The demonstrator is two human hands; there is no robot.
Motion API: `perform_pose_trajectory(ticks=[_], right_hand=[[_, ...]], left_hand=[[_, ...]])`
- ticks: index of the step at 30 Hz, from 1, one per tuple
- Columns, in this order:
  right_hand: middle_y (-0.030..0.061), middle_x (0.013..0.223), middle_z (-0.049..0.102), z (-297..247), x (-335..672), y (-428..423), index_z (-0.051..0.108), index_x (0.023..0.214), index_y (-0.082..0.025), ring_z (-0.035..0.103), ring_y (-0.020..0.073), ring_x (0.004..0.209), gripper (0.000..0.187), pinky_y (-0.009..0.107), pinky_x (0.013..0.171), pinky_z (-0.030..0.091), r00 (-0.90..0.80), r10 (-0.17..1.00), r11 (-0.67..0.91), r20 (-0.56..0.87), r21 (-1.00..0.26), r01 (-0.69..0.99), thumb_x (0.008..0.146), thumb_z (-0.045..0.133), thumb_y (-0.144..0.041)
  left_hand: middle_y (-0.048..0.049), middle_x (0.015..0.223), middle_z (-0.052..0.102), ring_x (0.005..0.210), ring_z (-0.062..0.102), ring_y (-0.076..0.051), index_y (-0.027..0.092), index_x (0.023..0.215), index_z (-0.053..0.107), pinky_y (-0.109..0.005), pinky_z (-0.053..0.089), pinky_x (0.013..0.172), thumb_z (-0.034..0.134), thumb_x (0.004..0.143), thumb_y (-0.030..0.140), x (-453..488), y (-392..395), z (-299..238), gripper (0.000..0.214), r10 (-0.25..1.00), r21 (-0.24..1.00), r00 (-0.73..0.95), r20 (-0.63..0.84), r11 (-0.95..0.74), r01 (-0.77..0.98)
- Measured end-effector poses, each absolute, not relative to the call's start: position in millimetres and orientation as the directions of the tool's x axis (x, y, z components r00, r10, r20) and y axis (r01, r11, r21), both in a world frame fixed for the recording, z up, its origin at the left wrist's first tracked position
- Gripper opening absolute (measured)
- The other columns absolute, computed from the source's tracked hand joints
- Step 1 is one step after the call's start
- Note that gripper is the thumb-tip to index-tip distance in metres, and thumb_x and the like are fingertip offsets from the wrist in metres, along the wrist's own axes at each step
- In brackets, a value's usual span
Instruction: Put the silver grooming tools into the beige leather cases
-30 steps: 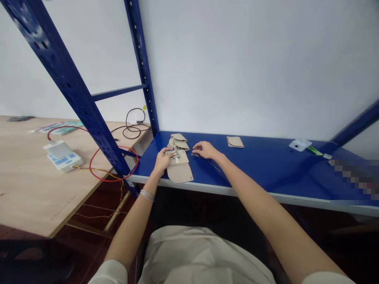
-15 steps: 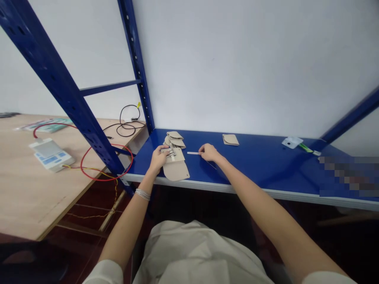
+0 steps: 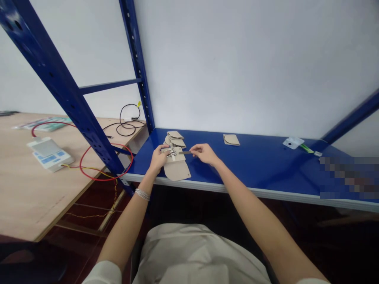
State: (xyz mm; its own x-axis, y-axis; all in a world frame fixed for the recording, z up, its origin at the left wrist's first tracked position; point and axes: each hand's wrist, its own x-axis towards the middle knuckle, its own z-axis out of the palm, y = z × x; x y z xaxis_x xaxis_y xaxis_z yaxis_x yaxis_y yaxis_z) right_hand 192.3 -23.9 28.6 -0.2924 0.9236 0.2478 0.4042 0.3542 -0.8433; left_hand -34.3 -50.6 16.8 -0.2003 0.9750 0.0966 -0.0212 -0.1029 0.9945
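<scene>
An opened beige pouch [image 3: 177, 169] lies near the front edge of the blue shelf [image 3: 266, 169], with several small metal tools [image 3: 171, 152] tucked in its upper part. My left hand [image 3: 158, 158] rests on the pouch's left side, its fingers curled over the tools. My right hand [image 3: 203, 152] pinches a thin metal tool [image 3: 186, 152] and holds its tip at the pouch's top edge.
Several folded beige pouches [image 3: 175, 138] are stacked behind the open one; another beige pouch [image 3: 231, 139] lies further right. A small white packet [image 3: 292, 142] sits at the back right. On the wooden table [image 3: 29, 185] to the left lie a white device [image 3: 49, 153], a red wire [image 3: 97, 165] and a black cable [image 3: 127, 122]. Blue rack posts [image 3: 136, 63] stand at the shelf's left.
My right hand picked the thin tool off the shelf and carried it left to the pouch's top edge. My left hand stayed on the pouch.
</scene>
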Motion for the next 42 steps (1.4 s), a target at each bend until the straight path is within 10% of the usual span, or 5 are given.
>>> perform_pose_trajectory(ticks=[31, 42], right_hand=[[0.0051, 0.084, 0.065, 16.7, 169.8, -45.2, 0.073, 0.082, -0.018, 0.059, 0.0149, 0.074, 0.012, 0.027, 0.072, 0.046, -0.434, 0.754, 0.657, 0.494, -0.558, 0.506, 0.081, 0.064, -0.024], [0.0009, 0.083, 0.067, 24.4, 142.3, -20.7, 0.063, 0.114, -0.018, 0.066, 0.0144, 0.067, 0.048, 0.026, 0.065, 0.051, -0.197, 0.93, 0.303, 0.312, -0.95, -0.075, 0.066, 0.069, -0.02]], left_hand=[[-0.0046, 0.078, 0.07, 0.068, 0.064, -0.017, 0.015, 0.1, 0.063, -0.028, 0.049, 0.066, 0.068, 0.066, 0.024, -33.4, -50.0, 12.8, 0.036, 0.974, 0.983, -0.144, 0.174, -0.18, -0.028], [-0.0051, 0.082, 0.069, 0.07, 0.064, -0.018, 0.015, 0.1, 0.063, -0.029, 0.051, 0.067, 0.08, 0.057, 0.029, -35.4, -49.8, 11.9, 0.048, 0.967, 0.982, -0.174, 0.188, -0.189, 0.013]])
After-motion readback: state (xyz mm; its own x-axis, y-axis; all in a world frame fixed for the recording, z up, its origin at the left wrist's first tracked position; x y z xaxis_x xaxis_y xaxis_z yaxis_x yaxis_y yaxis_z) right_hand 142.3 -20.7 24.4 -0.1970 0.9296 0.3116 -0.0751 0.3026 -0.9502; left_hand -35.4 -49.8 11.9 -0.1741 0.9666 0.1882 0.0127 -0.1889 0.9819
